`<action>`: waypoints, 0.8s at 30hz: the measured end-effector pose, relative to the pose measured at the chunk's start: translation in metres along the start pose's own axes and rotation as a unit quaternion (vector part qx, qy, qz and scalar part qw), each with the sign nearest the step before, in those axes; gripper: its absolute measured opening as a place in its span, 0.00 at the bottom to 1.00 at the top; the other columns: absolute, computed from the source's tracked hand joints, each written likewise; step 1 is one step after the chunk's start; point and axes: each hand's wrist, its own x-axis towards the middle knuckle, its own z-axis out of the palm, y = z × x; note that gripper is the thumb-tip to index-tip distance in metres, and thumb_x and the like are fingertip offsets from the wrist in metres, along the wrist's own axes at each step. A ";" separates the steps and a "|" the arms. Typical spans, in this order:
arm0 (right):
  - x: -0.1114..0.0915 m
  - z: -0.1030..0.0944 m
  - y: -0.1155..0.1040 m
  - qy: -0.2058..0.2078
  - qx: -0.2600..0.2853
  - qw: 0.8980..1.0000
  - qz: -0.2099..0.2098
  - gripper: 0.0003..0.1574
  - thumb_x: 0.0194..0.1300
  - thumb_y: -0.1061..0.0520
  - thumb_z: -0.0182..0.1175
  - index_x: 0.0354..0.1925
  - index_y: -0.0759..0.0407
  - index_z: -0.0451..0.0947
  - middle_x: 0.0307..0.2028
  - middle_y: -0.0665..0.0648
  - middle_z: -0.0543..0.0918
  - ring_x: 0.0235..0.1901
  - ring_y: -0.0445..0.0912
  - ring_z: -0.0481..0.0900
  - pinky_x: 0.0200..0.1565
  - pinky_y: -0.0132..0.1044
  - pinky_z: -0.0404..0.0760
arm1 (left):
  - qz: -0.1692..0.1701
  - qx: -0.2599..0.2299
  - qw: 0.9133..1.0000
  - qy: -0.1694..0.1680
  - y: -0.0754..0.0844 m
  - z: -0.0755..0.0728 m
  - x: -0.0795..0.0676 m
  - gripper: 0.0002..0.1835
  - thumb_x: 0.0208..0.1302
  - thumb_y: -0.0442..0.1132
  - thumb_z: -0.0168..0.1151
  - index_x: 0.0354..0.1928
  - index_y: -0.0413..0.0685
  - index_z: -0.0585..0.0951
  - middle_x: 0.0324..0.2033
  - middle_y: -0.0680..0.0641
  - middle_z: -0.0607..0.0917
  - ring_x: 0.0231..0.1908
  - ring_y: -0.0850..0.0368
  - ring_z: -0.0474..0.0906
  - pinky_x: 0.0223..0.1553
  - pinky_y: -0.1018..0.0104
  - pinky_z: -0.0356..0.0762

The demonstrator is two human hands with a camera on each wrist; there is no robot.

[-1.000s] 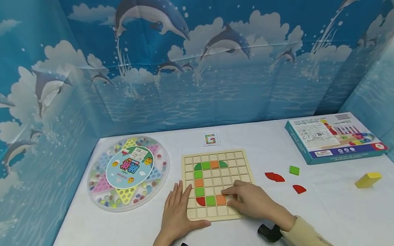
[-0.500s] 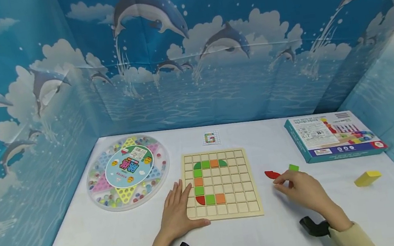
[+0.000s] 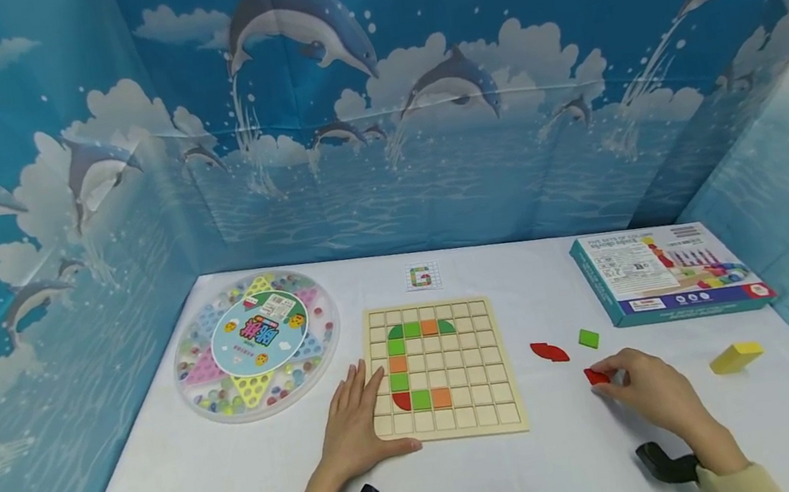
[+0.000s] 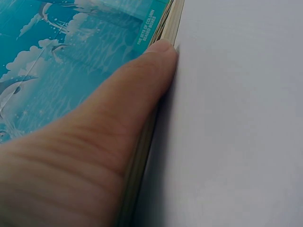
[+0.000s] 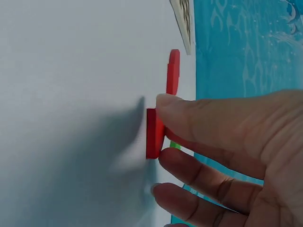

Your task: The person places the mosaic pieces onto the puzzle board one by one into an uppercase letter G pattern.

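Note:
A wooden grid board (image 3: pixel 477 402) lies in the middle of the table, with green, orange and red tiles forming a partial outline on it. My left hand (image 3: pixel 362 419) rests at the board's left and front edges, fingers spread; in the left wrist view its thumb (image 4: pixel 137 80) lies along the board's edge. To the right of the board, my right hand (image 3: pixel 645 387) pinches a red quarter-round tile (image 5: pixel 152 133) between thumb and fingers, close over the table. Near it lie two red tiles (image 3: pixel 549 352) side by side and a green square tile (image 3: pixel 588 339).
A small pattern card (image 3: pixel 422 276) lies behind the board. A round Chinese checkers set (image 3: pixel 257 345) with marbles is at the left. At the right are a game box (image 3: pixel 671 274) and a yellow block (image 3: pixel 736 357). Dolphin-print cloth (image 3: pixel 385 180) walls the table.
My right hand has left the orange tile on the board, moved right past the two red tiles, and now pinches the single red tile. The left hand has stayed in place.

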 end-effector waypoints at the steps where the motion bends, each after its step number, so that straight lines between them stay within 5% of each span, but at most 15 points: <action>1: 0.000 0.001 0.000 0.001 0.000 1.000 0.001 0.20 0.54 0.54 0.71 0.44 0.62 0.84 0.31 0.53 0.77 0.26 0.47 0.69 0.25 0.37 0.69 | 0.000 0.002 1.000 0.000 0.000 0.000 0.000 0.64 0.36 0.73 0.69 0.73 0.46 0.56 0.72 0.38 0.50 0.71 0.45 0.38 0.67 0.50 0.40; 12: 0.002 0.009 -0.003 0.016 0.003 1.000 -0.002 0.17 0.54 0.51 0.71 0.40 0.58 0.83 0.23 0.49 0.73 0.26 0.46 0.69 0.25 0.38 0.67 | -0.002 -0.003 1.000 -0.002 0.001 0.000 0.000 0.64 0.36 0.72 0.69 0.73 0.46 0.56 0.72 0.38 0.49 0.71 0.46 0.38 0.68 0.50 0.39; 24: 0.005 0.011 -0.009 0.004 0.005 1.000 0.020 0.15 0.52 0.53 0.72 0.38 0.57 0.83 0.26 0.50 0.76 0.27 0.47 0.70 0.27 0.38 0.69 | -0.001 -0.002 1.000 -0.003 0.001 -0.001 0.000 0.64 0.36 0.72 0.69 0.73 0.45 0.56 0.72 0.38 0.49 0.71 0.45 0.38 0.68 0.51 0.38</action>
